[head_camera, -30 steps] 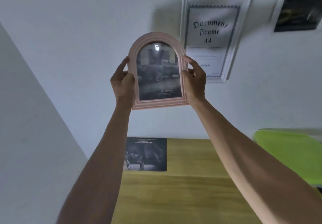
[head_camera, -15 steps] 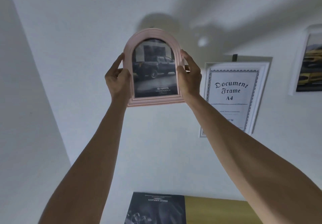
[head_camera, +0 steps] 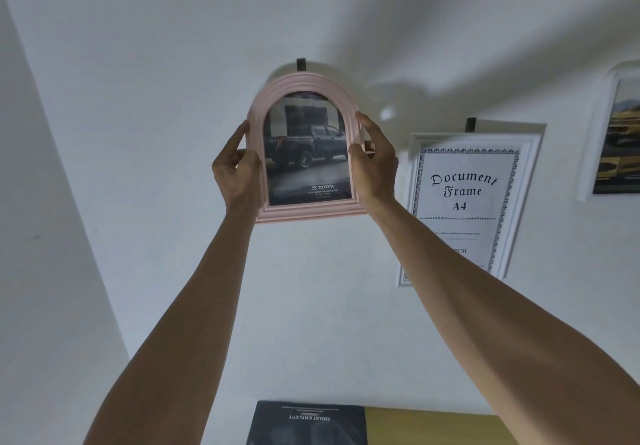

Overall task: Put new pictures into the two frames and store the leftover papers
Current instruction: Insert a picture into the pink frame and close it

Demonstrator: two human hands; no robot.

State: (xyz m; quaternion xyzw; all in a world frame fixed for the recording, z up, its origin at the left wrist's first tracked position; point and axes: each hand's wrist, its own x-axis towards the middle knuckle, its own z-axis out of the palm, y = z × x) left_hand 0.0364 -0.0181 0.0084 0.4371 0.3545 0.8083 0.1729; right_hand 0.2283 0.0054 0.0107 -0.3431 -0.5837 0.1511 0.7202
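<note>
1. White wall (head_camera: 173, 132) is filling nearly the whole view, with a yellow tabletop (head_camera: 433, 425) peeking in at the bottom edge and a dark brochure (head_camera: 306, 424) lying on it.
2. Both arms are reaching up, and the left hand (head_camera: 237, 172) is clasping the left side of the pink arched frame (head_camera: 304, 210), thumb on the front moulding, fingers wrapping behind.
3. Across from it, the right hand (head_camera: 374, 164) is gripping the right side the same way, fingers curled round the edge, so the frame is being pinched between the two hands.
4. That frame is standing upright against the wall, long axis vertical, arch pointing up, its top sitting just below a small dark hook (head_camera: 301, 64).
5. Behind the glass, a dark pickup truck picture is showing, with a Toyota logo near the bottom.
6. Off to the right, a white document frame (head_camera: 519, 139) is hanging from its own hook, and another white-framed picture (head_camera: 599, 132) is sitting at the far right edge.
</note>
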